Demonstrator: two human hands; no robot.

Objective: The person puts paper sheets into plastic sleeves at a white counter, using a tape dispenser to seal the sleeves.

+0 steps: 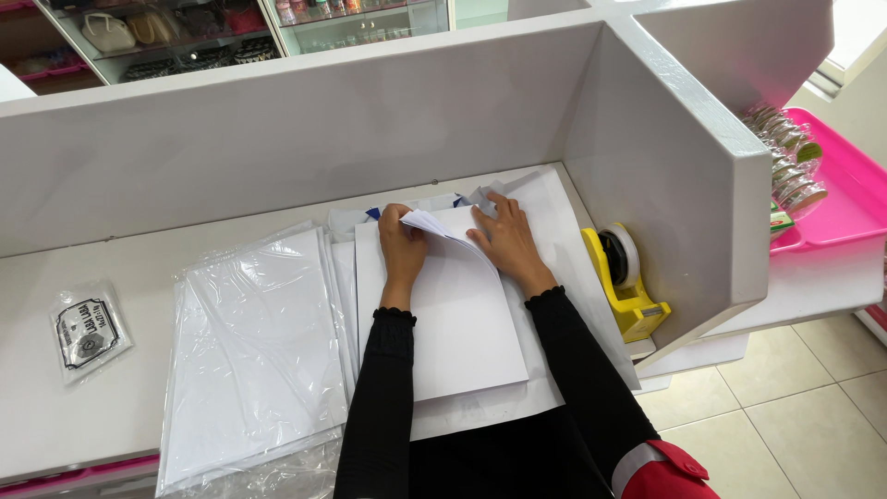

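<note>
Down on the white tabletop (pixel 111 407), both hands work at the far end of a stack of white paper (pixel 453 323) that lies straight in front of the person. The left hand (pixel 403 248) rests on the top-left part of the stack, its fingers curled shut on the lifted corner of the upper sheets, which curve upward between the two hands. The right hand (pixel 506 238) lies just beside it on the right, palm down, its fingers spread and pressed flat on the paper by the raised edge; they close on nothing. Both arms wear black sleeves (pixel 388 397) with frilled cuffs.

Under the stack a larger white sheet (pixel 554 268) spreads out toward the right wall of the counter. Just left of the stack, touching its edge, lies a pile of clear plastic sleeves holding white sheets (pixel 254 360), glossy and wrinkled. Well apart, near the left edge of the tabletop, sits a small clear packet with a black-and-white label (pixel 89 330). To the right, against the white partition (pixel 665 176), stands a yellow tape dispenser (pixel 626 282) with its roll upright. Beyond the partition, a pink tray (pixel 845 199) carries rolls of patterned tape (pixel 785 157)
</note>
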